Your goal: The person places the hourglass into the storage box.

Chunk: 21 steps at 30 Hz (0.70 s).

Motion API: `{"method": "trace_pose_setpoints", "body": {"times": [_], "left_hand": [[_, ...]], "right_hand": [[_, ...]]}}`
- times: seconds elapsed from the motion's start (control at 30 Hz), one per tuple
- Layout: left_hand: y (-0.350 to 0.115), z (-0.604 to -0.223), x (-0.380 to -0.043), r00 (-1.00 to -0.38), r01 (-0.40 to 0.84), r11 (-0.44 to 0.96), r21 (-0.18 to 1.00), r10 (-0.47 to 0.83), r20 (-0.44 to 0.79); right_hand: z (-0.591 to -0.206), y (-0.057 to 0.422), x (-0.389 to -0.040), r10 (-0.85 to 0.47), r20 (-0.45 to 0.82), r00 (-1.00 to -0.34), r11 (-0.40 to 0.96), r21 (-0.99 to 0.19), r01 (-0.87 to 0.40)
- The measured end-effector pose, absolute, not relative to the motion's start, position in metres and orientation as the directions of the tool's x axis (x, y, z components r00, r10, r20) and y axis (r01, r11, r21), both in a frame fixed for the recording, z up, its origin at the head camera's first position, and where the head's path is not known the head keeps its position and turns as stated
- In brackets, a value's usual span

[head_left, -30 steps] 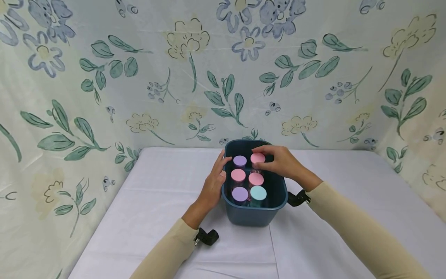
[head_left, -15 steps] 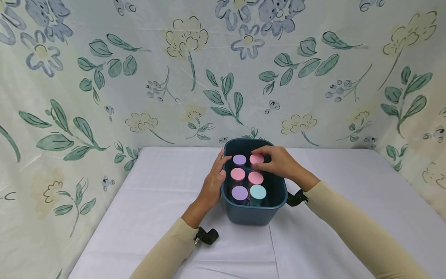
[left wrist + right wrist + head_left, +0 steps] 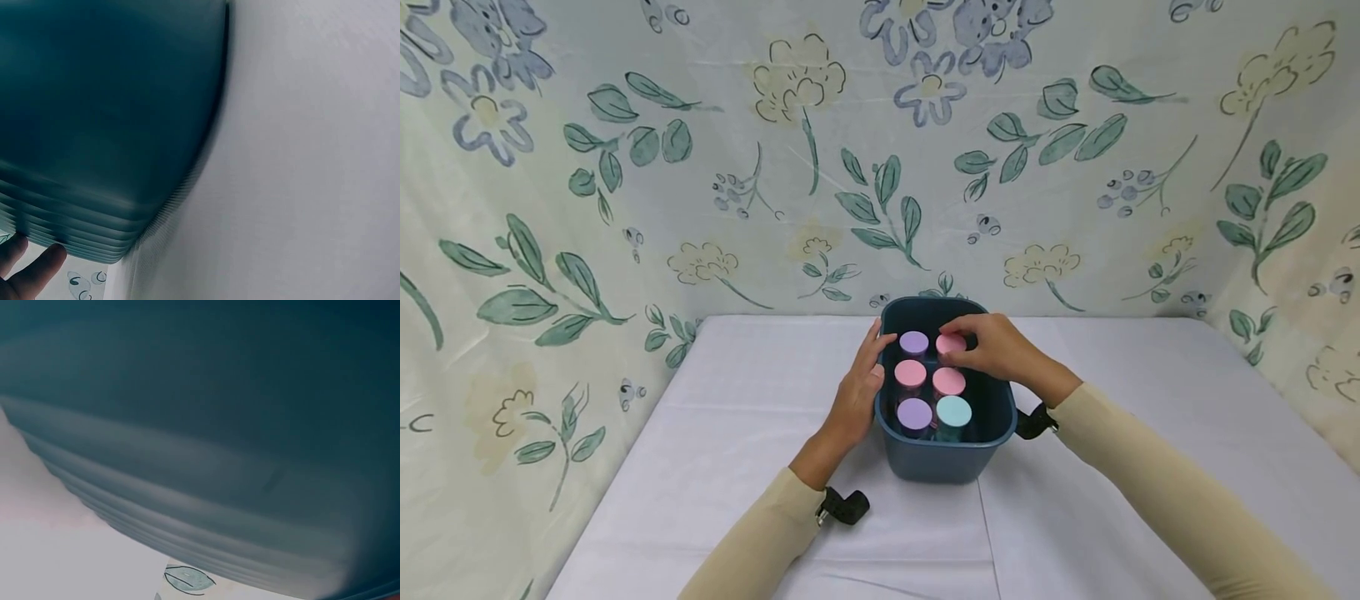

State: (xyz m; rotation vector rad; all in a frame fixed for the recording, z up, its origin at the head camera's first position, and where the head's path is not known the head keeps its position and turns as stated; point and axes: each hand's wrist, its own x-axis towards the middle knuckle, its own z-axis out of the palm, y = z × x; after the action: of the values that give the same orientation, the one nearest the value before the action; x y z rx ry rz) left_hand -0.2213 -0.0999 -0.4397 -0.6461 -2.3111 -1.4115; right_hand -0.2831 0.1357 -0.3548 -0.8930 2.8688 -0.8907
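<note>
A dark blue plastic bin (image 3: 947, 461) stands on the white-covered table, holding several small lidded jars in two rows. My right hand (image 3: 996, 346) reaches over the right rim and pinches the pink lid of the back right jar (image 3: 951, 343) between thumb and fingers. My left hand (image 3: 852, 396) rests along the bin's left side, one finger crossing the rim. In the left wrist view, its straight fingers (image 3: 39, 270) touch the ridged outer wall. A purple-lidded jar (image 3: 913, 343) is beside the pinched one. The jars' lower parts are mostly hidden inside the bin.
Nearer in the bin are two pink-lidded jars, one on the left (image 3: 910, 373) and one on the right (image 3: 949, 382), then a purple-lidded jar (image 3: 914, 414) and a turquoise-lidded jar (image 3: 953, 412). A floral curtain (image 3: 805, 208) hangs behind the table (image 3: 737, 417).
The whole view shifts slightly. Both hands stay in place on the bin and the pink-lidded jar, which sits much as before.
</note>
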Motion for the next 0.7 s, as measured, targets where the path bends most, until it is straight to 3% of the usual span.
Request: {"method": "trace_pose_setpoints", "body": {"times": [0.7], "left_hand": [[-0.1008, -0.4393, -0.2225, -0.831, 0.554, 0.387, 0.737, 0.199, 0.52]], "right_hand": [[-0.3498, 0.1292, -0.291, -0.539, 0.072, -0.839, 0.736, -0.443, -0.511]]}}
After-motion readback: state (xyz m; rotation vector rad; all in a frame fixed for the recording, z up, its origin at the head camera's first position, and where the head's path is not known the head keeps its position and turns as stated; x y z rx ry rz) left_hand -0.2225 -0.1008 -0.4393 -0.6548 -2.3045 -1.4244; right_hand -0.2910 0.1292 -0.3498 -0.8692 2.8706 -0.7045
